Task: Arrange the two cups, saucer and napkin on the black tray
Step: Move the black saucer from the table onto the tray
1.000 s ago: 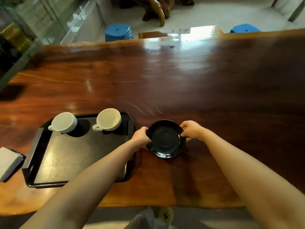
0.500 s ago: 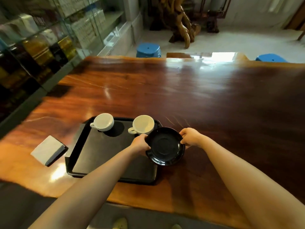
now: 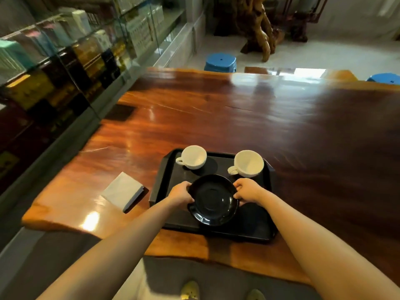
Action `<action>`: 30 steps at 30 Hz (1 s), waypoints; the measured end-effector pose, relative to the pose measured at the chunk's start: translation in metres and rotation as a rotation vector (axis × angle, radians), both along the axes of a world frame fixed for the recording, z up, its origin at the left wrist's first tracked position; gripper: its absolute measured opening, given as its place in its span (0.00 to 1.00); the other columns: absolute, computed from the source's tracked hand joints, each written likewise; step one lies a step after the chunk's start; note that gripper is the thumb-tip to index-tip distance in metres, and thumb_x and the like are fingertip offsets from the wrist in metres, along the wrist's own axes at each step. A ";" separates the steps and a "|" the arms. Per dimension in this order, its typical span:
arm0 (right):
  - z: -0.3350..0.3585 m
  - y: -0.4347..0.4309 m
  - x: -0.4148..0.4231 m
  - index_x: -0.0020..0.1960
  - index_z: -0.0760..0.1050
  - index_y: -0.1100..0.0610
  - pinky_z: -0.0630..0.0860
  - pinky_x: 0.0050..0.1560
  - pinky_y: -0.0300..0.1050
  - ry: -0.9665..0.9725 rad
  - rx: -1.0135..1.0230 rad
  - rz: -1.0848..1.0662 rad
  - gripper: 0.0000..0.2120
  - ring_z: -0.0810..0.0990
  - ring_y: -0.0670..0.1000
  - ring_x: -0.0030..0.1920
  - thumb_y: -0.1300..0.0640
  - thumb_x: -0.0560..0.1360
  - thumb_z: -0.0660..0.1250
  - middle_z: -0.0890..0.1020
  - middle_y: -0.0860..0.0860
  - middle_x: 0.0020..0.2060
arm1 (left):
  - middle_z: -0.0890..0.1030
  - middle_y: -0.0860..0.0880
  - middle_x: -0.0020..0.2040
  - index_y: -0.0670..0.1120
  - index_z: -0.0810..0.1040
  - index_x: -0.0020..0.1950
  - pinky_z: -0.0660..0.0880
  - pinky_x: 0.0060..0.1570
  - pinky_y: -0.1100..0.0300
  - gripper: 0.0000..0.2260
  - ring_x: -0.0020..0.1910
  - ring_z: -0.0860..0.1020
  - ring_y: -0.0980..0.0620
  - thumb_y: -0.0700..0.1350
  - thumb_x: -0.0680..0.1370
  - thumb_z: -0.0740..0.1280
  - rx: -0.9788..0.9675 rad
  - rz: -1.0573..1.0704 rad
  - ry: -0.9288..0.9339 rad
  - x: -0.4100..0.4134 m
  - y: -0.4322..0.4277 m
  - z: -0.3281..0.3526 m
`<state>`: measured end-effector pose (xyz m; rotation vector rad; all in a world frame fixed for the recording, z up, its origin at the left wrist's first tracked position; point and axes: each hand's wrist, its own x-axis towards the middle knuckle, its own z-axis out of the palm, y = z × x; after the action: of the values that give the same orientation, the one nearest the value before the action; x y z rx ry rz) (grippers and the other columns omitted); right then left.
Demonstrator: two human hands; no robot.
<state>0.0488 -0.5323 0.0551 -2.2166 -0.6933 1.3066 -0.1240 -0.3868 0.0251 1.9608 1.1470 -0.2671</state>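
I hold a black saucer over the middle of the black tray; my left hand grips its left rim and my right hand its right rim. Whether the saucer touches the tray floor I cannot tell. Two white cups stand upright along the tray's far side, one at the left and one at the right, handles pointing left. A folded white napkin lies on the wooden table left of the tray.
The tray sits near the front edge of a long glossy wooden table. A glass display cabinet runs along the left. Two blue stools stand beyond the far edge. My feet show below the table edge.
Both hands carried the saucer leftward from the bare table beside the tray to above the tray's middle. The camera view shifted left and up.
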 end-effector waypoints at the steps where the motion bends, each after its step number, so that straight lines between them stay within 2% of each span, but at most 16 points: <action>1: -0.002 0.006 -0.008 0.54 0.74 0.64 0.81 0.42 0.49 0.010 0.001 -0.002 0.12 0.80 0.54 0.38 0.73 0.73 0.62 0.78 0.55 0.36 | 0.77 0.43 0.62 0.43 0.71 0.64 0.74 0.54 0.55 0.23 0.61 0.75 0.45 0.37 0.70 0.71 -0.003 0.012 0.005 -0.008 0.006 -0.002; 4: -0.008 0.024 -0.024 0.53 0.75 0.63 0.81 0.43 0.48 0.031 0.000 -0.004 0.11 0.81 0.54 0.41 0.73 0.73 0.62 0.79 0.56 0.39 | 0.76 0.43 0.64 0.43 0.71 0.65 0.73 0.58 0.54 0.23 0.63 0.74 0.45 0.37 0.71 0.71 -0.007 0.028 0.026 -0.025 0.022 -0.008; 7: -0.015 0.039 -0.030 0.56 0.74 0.62 0.81 0.38 0.44 0.013 -0.015 -0.012 0.13 0.80 0.52 0.39 0.71 0.73 0.63 0.78 0.54 0.38 | 0.76 0.43 0.64 0.43 0.70 0.66 0.71 0.57 0.56 0.24 0.63 0.74 0.45 0.37 0.71 0.70 0.009 0.035 0.033 -0.034 0.032 -0.014; 12: -0.031 0.056 -0.032 0.55 0.74 0.61 0.82 0.47 0.51 0.010 -0.032 0.013 0.13 0.81 0.53 0.41 0.71 0.73 0.63 0.77 0.51 0.35 | 0.76 0.44 0.65 0.45 0.70 0.67 0.70 0.56 0.58 0.24 0.64 0.73 0.45 0.38 0.71 0.70 0.010 0.066 0.046 -0.042 0.038 -0.026; 15: -0.039 0.063 -0.029 0.55 0.75 0.60 0.82 0.40 0.45 0.005 -0.048 0.017 0.12 0.80 0.49 0.37 0.71 0.73 0.63 0.78 0.51 0.35 | 0.76 0.44 0.65 0.45 0.70 0.67 0.71 0.56 0.58 0.24 0.64 0.73 0.45 0.38 0.71 0.69 0.018 0.073 0.054 -0.040 0.041 -0.032; 17: -0.045 0.066 -0.026 0.54 0.76 0.59 0.81 0.39 0.43 0.005 -0.063 0.019 0.12 0.80 0.49 0.38 0.71 0.74 0.63 0.79 0.51 0.36 | 0.77 0.44 0.64 0.44 0.72 0.66 0.72 0.56 0.57 0.24 0.63 0.74 0.45 0.36 0.71 0.68 0.012 0.086 0.032 -0.038 0.043 -0.036; 20: -0.053 0.070 -0.021 0.52 0.76 0.58 0.82 0.43 0.46 0.007 -0.082 0.012 0.11 0.81 0.52 0.42 0.70 0.74 0.63 0.79 0.52 0.37 | 0.79 0.44 0.62 0.45 0.74 0.65 0.72 0.54 0.58 0.23 0.62 0.75 0.45 0.34 0.70 0.68 0.014 0.095 0.004 -0.032 0.044 -0.040; 23: -0.060 0.073 -0.017 0.50 0.75 0.57 0.82 0.48 0.50 0.012 -0.105 0.011 0.11 0.82 0.54 0.46 0.70 0.74 0.63 0.79 0.52 0.38 | 0.77 0.44 0.64 0.45 0.71 0.68 0.72 0.54 0.58 0.26 0.63 0.75 0.45 0.33 0.71 0.67 0.002 0.099 -0.004 -0.028 0.044 -0.043; 27: -0.066 0.075 -0.014 0.55 0.75 0.58 0.82 0.50 0.52 0.027 -0.120 0.012 0.13 0.83 0.56 0.49 0.70 0.74 0.63 0.80 0.54 0.42 | 0.79 0.44 0.62 0.48 0.72 0.68 0.74 0.44 0.61 0.26 0.59 0.77 0.45 0.33 0.71 0.67 -0.027 0.122 -0.028 -0.028 0.044 -0.046; 30: -0.068 0.077 -0.014 0.56 0.74 0.57 0.82 0.51 0.52 0.024 -0.128 0.020 0.14 0.83 0.56 0.50 0.70 0.74 0.63 0.79 0.54 0.43 | 0.80 0.44 0.60 0.49 0.72 0.67 0.75 0.47 0.58 0.25 0.58 0.78 0.45 0.34 0.72 0.67 -0.022 0.125 -0.035 -0.029 0.043 -0.046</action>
<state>0.0350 -0.4553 -0.0124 -2.2953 -0.6409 1.4221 -0.1532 -0.3436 -0.0209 1.8591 1.2330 -0.1777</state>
